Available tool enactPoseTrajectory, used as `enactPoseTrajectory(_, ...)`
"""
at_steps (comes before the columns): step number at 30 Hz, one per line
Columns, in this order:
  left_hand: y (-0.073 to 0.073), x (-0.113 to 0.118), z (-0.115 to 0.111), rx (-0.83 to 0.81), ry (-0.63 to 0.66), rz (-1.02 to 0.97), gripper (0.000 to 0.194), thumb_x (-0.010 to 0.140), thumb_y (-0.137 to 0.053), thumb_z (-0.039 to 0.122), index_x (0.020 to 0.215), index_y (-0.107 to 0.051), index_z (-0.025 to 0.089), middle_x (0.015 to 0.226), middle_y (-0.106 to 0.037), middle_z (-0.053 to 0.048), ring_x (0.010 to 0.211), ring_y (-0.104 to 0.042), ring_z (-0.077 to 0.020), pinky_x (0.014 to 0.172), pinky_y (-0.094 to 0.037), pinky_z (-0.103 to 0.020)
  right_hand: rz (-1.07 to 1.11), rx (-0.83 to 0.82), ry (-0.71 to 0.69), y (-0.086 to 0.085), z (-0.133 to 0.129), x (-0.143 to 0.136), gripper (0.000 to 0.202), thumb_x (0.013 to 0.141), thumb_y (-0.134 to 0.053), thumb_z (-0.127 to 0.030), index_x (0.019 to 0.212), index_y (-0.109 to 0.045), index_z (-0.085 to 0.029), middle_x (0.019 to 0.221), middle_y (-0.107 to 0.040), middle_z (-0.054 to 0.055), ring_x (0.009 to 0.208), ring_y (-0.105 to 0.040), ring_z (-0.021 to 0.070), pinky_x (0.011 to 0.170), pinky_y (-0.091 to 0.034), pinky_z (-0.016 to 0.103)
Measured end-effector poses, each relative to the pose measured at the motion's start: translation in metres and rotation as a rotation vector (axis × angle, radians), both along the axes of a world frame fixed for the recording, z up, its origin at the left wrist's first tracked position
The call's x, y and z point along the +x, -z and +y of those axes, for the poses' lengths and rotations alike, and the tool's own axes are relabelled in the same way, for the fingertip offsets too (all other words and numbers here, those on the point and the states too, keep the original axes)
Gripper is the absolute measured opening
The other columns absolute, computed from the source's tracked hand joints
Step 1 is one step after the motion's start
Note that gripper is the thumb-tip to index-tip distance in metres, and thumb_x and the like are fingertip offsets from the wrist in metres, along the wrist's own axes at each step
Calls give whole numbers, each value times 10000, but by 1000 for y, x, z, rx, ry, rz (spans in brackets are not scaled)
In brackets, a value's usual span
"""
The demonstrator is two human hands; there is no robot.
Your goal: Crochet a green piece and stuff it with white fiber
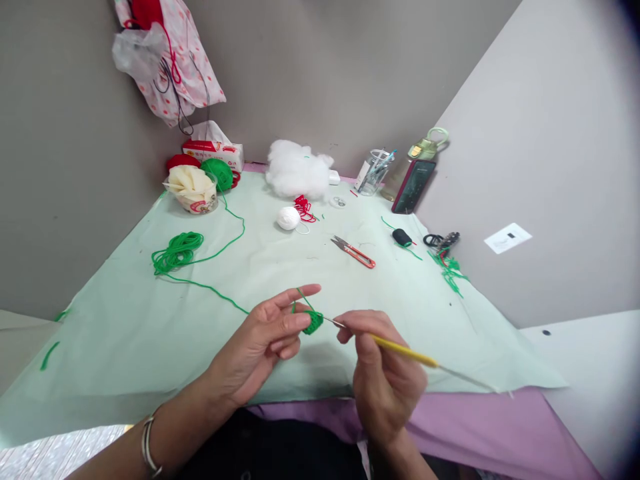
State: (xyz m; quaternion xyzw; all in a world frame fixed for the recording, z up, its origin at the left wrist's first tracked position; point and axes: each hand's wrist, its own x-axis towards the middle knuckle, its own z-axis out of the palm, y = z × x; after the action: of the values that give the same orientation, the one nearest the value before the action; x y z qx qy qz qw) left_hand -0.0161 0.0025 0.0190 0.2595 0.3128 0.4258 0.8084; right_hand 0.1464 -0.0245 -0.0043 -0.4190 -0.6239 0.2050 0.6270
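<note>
Between thumb and fingers, my left hand pinches a small green crocheted piece, its index finger stretched out with green yarn over it. My right hand is closed around a crochet hook with a yellow handle; the hook's metal tip reaches the green piece. From my left hand the strand runs left to a loose bundle of green yarn, then on to a green ball at the back left.
Red-handled thread snips lie mid-table, behind my hands. Farther back are a white yarn ball, white stuffing and a glass jar. A phone leans on a bottle. Green yarn scraps lie right.
</note>
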Motion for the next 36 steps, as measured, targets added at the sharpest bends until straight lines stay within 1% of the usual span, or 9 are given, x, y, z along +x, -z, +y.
enactPoseTrajectory(3,-1,1,0,66,-40,23,440,817,-840,229,1247,-755,267,876,-562,25,552,-346,-20,462,-370,-134,171,-109,-99,-9,5,-1,228,1026,-533,-174,1000,-745,-254,896,-706,41,733,-627,161,667,-544,323)
enactPoseTrajectory(7,0,8,-5,159,-78,112,455,797,-861,269,1241,-763,284,895,-596,0,712,-487,-99,543,-487,-175,28,-53,-84,-6,6,-4,226,1002,-558,-134,1049,-750,-245,942,-744,51,829,-686,183,714,-588,331)
enactPoseTrajectory(10,2,11,-6,137,-118,118,462,801,-863,280,1251,-759,277,885,-614,5,693,-489,-85,597,-496,-182,-190,97,19,3,3,-4,324,963,-590,-60,1161,-740,-267,1014,-744,64,896,-711,190,724,-603,324)
enactPoseTrajectory(13,2,8,-2,0,-34,32,402,830,-838,273,1225,-775,229,758,-539,44,533,-328,-23,578,-458,-175,-317,214,82,7,1,-1,397,934,-615,-28,1222,-735,-274,1089,-740,84,942,-711,199,740,-599,329)
enactPoseTrajectory(16,3,4,1,-59,-22,-21,306,838,-820,248,1138,-810,190,722,-452,67,511,-208,-12,559,-423,-167,-69,70,45,1,3,3,311,975,-563,-61,1118,-749,-263,940,-731,44,827,-674,169,701,-567,312)
enactPoseTrajectory(19,4,4,2,48,-55,53,320,822,-828,251,1142,-807,248,843,-550,37,559,-319,-27,587,-431,-180,154,-81,-74,-7,7,2,243,1009,-550,-137,1022,-755,-266,878,-709,17,731,-625,138,669,-532,291)
enactPoseTrajectory(23,7,5,-2,231,-39,223,347,848,-818,313,1193,-783,321,890,-632,18,702,-487,-84,677,-454,-205,134,-156,-140,-6,9,2,195,994,-605,-173,1004,-778,-261,923,-746,25,812,-658,145,722,-538,280)
enactPoseTrajectory(30,9,-1,-4,281,-47,291,316,859,-800,352,1173,-785,331,886,-621,14,780,-520,-116,724,-435,-234,350,-269,-217,0,10,8,235,1052,-521,-264,983,-744,-239,916,-743,24,713,-624,114,689,-540,263)
enactPoseTrajectory(36,10,0,-6,359,-114,442,313,862,-784,294,1170,-786,349,848,-576,26,735,-466,-111,701,-402,-241,-61,-113,-52,-8,0,7,257,1038,-477,-141,1081,-708,-247,955,-748,28,746,-663,133,711,-558,283)
